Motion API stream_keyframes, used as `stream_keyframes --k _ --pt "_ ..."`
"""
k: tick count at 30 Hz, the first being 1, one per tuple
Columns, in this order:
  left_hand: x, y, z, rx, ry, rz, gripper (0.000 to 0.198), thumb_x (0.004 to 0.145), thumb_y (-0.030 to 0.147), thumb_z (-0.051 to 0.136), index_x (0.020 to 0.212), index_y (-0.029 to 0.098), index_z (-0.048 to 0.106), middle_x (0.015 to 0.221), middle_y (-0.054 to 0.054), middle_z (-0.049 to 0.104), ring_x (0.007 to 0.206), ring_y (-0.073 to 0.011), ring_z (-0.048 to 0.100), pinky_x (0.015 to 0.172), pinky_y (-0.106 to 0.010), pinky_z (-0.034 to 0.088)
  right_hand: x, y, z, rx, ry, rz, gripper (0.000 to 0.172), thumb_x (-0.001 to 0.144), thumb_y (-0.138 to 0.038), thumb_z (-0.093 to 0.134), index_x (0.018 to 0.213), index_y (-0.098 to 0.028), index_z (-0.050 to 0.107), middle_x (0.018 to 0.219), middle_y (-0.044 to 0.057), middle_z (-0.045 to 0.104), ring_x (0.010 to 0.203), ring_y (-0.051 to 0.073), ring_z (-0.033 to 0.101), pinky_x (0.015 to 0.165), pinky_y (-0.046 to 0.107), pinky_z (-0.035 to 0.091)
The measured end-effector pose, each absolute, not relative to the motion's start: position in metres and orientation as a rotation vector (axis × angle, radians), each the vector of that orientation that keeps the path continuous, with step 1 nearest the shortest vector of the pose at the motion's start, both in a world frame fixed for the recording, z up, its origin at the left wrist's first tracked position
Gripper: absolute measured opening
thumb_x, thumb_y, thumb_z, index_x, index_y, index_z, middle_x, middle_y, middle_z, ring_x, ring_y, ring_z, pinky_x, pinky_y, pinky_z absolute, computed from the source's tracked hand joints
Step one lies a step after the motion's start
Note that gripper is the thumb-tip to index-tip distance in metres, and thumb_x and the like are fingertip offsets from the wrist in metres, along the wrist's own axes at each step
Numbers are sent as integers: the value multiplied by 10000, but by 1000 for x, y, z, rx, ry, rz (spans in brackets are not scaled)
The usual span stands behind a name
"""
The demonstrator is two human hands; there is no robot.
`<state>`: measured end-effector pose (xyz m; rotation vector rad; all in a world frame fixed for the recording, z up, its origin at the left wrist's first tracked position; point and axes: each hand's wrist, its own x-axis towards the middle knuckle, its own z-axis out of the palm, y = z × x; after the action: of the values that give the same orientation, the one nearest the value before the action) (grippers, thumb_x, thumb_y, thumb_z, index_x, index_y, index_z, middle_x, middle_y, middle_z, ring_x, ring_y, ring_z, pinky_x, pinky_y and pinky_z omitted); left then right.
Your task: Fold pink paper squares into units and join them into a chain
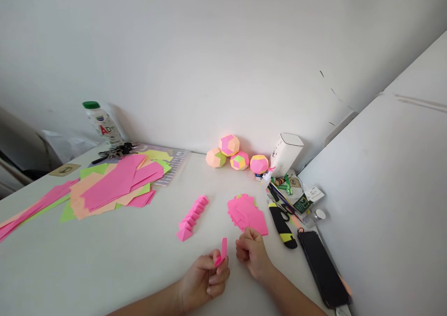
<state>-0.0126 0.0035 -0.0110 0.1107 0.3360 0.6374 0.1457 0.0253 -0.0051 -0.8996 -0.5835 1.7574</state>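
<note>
Left hand (206,279): forearm entering from the bottom edge, palm turned up and inward, thumb and forefinger pinching a pink paper slip (224,248), its free end standing upright; remaining fingers curled loosely. Right hand (254,253): just beside the slip and apart from it, wrist bent, fingers pressed together in a loose fist; whether anything sits inside cannot be told. Pile of pink cut papers (246,213): directly beyond the right hand, which covers part of its near edge; contact uncertain. Row of folded pink pieces (192,218): beyond the left hand, nested in a slanting line. Four paper balls (228,146): multicoloured, one resting on two others, the fourth just beside, by the wall. White box (287,153): right of the balls. Utility knife (282,225), black and yellow, and phone (323,267), black: along the right side, near the right forearm. Coloured sheets (111,185): loose heap, far left. Bottle (104,125), green cap: behind the heap, beside keys (120,151).
</note>
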Motion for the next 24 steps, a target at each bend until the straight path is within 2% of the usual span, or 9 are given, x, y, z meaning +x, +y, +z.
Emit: stream_keyframes --k 6,9,11,15,19,24 --pt "-12 2 -10 151 345 630 219 632 129 660 540 145 461 487 42 399 392 -49 287 363 -172 132 144 28 -3 -943 -674 1741 492 595 -144 683 542 -214 198 397 -135 257 353 32 165 365 205 99" --pt "-10 5 -8 220 407 680 171 626 119 669 597 154 504 501 43 446 391 -46 289 370 -175 127 145 25 -4 -961 -750 1712 504 623 -219 710 547 -215 211 410 -127 273 371 41 192 382 207 137" --pt "-10 9 -7 359 504 754 136 680 204 686 686 159 558 491 51 459 376 -41 284 373 -179 139 147 21 -6 -965 -830 1649 456 696 -335 683 558 -211 266 426 -113 303 390 54 229 406 210 182" --pt "-9 19 -6 712 812 1006 275 708 388 696 796 146 601 528 56 496 374 -32 340 391 -179 203 152 11 -7 -979 -1061 1455 342 804 -505 554 694 -199 448 531 -69 421 442 77 346 453 216 272" --pt "-5 17 -8 840 900 1033 327 714 412 679 900 151 614 586 40 542 377 -36 349 382 -184 234 154 3 -5 -1109 -1114 1364 313 769 -436 636 892 -215 451 683 -38 511 509 98 453 478 221 359" --pt "-4 11 -6 917 884 992 284 724 322 679 949 150 650 624 6 591 404 -55 368 395 -196 278 155 0 -6 -1243 -1076 1337 301 756 -342 660 861 -227 403 627 -73 472 481 95 458 461 210 378"
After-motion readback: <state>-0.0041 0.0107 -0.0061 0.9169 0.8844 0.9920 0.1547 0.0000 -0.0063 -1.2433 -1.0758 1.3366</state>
